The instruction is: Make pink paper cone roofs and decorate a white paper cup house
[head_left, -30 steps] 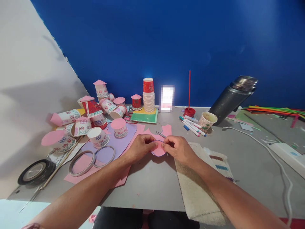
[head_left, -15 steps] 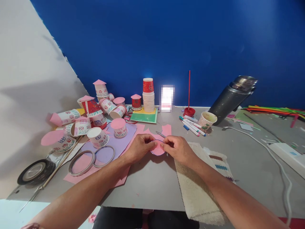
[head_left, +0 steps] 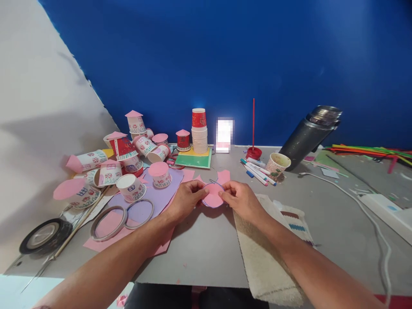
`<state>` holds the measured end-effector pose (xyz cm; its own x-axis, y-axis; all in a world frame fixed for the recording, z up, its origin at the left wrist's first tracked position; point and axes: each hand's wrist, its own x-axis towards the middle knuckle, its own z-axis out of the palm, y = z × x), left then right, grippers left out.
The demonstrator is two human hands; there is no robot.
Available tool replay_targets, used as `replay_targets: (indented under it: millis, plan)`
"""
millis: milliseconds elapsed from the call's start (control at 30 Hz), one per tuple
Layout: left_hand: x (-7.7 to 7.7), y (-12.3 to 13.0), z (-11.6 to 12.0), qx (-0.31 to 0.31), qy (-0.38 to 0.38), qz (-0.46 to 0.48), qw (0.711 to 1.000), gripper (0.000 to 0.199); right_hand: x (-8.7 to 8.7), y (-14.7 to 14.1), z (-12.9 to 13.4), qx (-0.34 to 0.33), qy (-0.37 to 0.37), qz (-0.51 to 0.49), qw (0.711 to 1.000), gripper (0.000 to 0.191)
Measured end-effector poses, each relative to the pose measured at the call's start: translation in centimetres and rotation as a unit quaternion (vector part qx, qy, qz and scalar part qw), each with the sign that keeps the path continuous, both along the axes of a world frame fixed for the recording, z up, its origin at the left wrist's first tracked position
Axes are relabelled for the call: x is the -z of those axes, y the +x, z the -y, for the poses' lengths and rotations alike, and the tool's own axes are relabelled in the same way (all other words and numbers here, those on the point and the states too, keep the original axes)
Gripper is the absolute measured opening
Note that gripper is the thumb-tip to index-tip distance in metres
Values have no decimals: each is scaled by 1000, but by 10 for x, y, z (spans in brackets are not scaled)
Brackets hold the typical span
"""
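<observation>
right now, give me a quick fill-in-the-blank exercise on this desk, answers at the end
The left hand and right hand hold a ____ paper disc.
The paper-cup stack has a ____ cup on top.
The markers lie to the ____ of that stack.
Missing words: pink; red; right.

Pink paper disc (head_left: 213,196), centre of frame: rose slightly and showed more of its face. Left hand (head_left: 189,198) and right hand (head_left: 242,199): fingertips stood farther apart, nearer the disc's opposite edges. Pointed metal tool (head_left: 211,180), just above: more of its length was covered. Whole view: desk items, among them the vacuum flask (head_left: 309,136) at right, sat slightly lower and farther left.
</observation>
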<state>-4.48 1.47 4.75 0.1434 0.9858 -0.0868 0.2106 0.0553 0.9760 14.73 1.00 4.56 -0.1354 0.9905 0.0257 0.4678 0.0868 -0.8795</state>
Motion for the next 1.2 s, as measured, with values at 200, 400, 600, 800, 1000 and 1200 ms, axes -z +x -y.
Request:
replay_targets:
  millis: [200,400,600,800,1000,1200]
  plan:
    - [-1,1,1,23,32,-16,999,23,1,1,-2,-23,0,-7,1000,15]
    - [1,2,1,34,18,-8,999,23,0,-2,3,-56,64,39,996,11]
    - [-1,0,1,38,20,-15,999,31,-1,-1,3,-67,74,46,994,11]
    - [-4,1,2,45,31,-48,997,18,-2,-1,5,-67,71,58,994,11]
    - [-6,1,3,39,29,-66,997,16,-3,-2,5,-75,73,63,993,12]
    - [-6,0,1,31,35,-67,997,18,-3,-3,4,-64,77,48,994,13]
